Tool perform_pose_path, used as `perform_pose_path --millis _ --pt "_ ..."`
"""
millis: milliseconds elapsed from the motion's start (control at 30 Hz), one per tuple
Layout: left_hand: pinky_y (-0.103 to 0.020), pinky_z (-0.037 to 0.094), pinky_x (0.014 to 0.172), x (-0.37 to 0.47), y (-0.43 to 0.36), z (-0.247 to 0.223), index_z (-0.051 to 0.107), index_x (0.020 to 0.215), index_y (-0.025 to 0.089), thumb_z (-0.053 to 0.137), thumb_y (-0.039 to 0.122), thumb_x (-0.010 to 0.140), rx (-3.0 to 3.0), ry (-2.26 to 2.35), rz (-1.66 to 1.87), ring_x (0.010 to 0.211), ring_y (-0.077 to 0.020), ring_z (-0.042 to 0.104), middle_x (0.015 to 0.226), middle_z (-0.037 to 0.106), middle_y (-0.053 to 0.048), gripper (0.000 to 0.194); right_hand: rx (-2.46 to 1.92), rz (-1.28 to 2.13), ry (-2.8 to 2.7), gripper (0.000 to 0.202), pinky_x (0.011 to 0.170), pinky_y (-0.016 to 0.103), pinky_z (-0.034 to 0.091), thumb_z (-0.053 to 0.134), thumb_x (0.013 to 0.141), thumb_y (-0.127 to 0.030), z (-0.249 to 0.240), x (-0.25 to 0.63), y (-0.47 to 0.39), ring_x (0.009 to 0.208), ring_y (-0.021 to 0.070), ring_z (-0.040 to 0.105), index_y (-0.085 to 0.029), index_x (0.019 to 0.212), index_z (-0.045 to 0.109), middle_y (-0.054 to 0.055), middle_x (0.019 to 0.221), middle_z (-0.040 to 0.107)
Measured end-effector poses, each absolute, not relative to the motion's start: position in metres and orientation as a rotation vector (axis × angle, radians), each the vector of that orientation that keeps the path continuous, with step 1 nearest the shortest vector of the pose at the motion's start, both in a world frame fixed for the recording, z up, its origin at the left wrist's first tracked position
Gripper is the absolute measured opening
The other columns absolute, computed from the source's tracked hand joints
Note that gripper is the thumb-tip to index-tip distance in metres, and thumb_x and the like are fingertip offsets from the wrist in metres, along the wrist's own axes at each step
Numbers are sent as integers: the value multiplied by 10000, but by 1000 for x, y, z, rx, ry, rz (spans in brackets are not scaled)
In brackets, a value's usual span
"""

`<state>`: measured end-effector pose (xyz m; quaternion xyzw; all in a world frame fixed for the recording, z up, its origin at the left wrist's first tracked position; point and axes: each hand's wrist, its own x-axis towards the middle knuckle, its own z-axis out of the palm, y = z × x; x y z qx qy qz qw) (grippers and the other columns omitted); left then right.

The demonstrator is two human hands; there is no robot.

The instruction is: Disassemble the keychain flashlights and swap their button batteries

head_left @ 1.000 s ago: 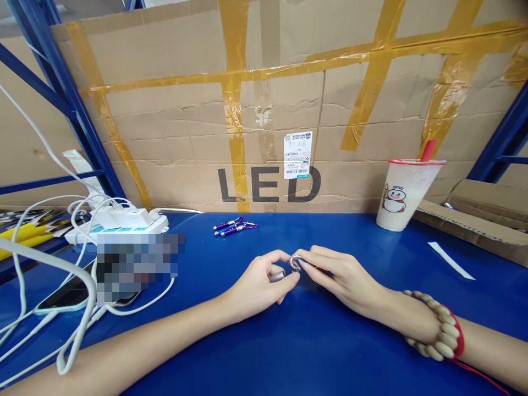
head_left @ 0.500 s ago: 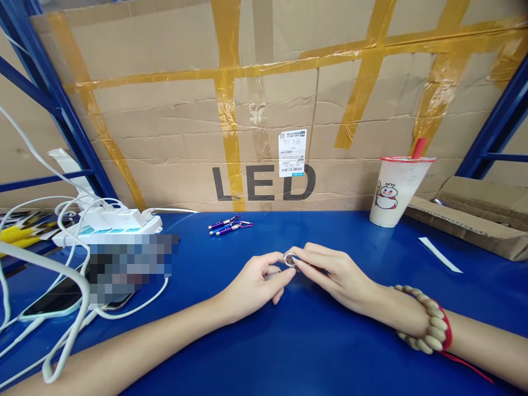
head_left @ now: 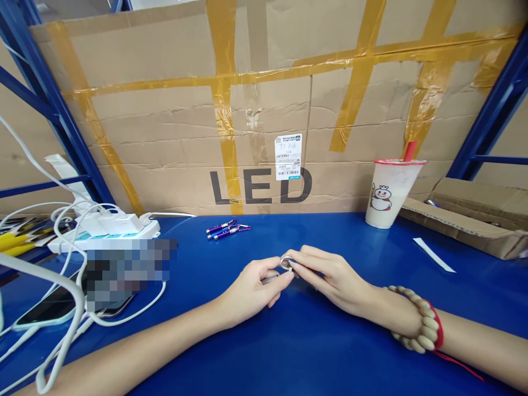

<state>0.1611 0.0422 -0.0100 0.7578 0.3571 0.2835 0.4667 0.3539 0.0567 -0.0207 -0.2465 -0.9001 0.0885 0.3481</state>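
Note:
A small silver ring [head_left: 285,263] is held up between my two hands, above the blue table. The thumb and index finger of my left hand [head_left: 258,289] pinch it from the left. From the right, the fingertips of my right hand [head_left: 336,278] close on its other side, partly covering it. Whether something smaller is attached to the ring cannot be made out. Beyond my hands lie purple and blue penlights [head_left: 227,230] with small carabiner clips.
A white power strip [head_left: 103,242] with plugs, loose cables and a phone [head_left: 49,303] occupy the left. On the right stand a drink cup [head_left: 390,195] and an open cardboard tray [head_left: 466,228], near a white strip [head_left: 434,254]. A big taped carton [head_left: 173,137] walls off the back.
The view has shifted slightly, so everything sits a little lower and further left. Both hands keep their grip on the ring, which appears turned slightly.

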Motion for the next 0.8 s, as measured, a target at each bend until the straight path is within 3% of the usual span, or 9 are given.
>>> perform_pose_path --millis 200,433,600,800 --pt "-191 264 507 162 39 -11 617 903 199 514 297 835 2214 1030 571 463 -55 368 516 441 76 158 -777 121 -2203 283 675 226 470 359 975 -309 -22 352 63 767 138 579 -196 1026 613 48 895 638" --pt "-180 309 502 162 37 -7 520 942 165 444 386 877 1849 999 732 438 -65 373 449 442 80 243 -1066 80 -2242 332 831 316 486 383 960 -333 -29 360 79 984 210 610 -180 1163 598 83 1092 654" --pt "-179 296 487 161 41 -9 528 909 167 493 430 852 1762 1047 880 430 -61 356 435 418 87 271 -1484 -56 -2296 362 782 328 491 337 968 -279 -27 378 91 944 231 630 -156 1205 581 98 1031 663" --pt "-183 297 487 160 45 -10 564 880 162 527 449 824 1761 1143 927 449 -65 363 461 368 84 295 -1689 -142 -2246 331 713 320 485 364 945 -256 -20 393 101 907 234 623 -188 1076 661 84 965 645"
